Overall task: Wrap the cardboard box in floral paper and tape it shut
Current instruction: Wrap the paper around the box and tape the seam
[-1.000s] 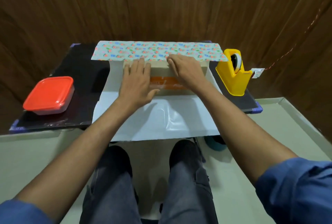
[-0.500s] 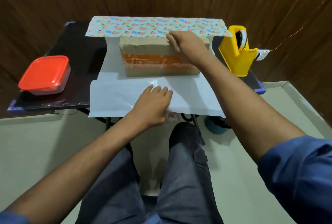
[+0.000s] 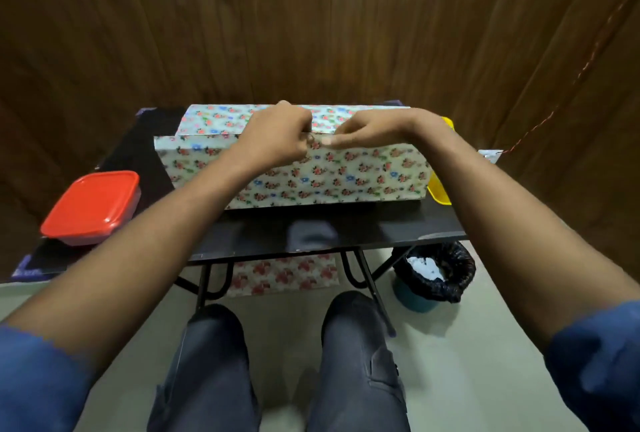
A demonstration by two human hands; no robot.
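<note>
The cardboard box is hidden under floral paper [image 3: 346, 175], which covers its front face and its top on the black table [image 3: 398, 227]. My left hand [image 3: 277, 135] grips the paper's near flap at the box's top front edge, fingers curled. My right hand [image 3: 367, 133] pinches the same edge just to the right, fingertips on the paper. The two hands almost touch at the middle of the box. Only a sliver of the yellow tape dispenser [image 3: 438, 194] shows behind the box's right end.
A red-lidded container [image 3: 91, 206] sits at the table's left. A bin with a black liner [image 3: 433, 274] stands on the floor at the right, by the table legs. More floral paper [image 3: 287, 275] shows below the table. A wooden wall is close behind. My knees are under the table's front edge.
The near white flap of paper has been lifted up over the box's front, floral side out. My left hand rose from the table edge to the box top, joining the right hand.
</note>
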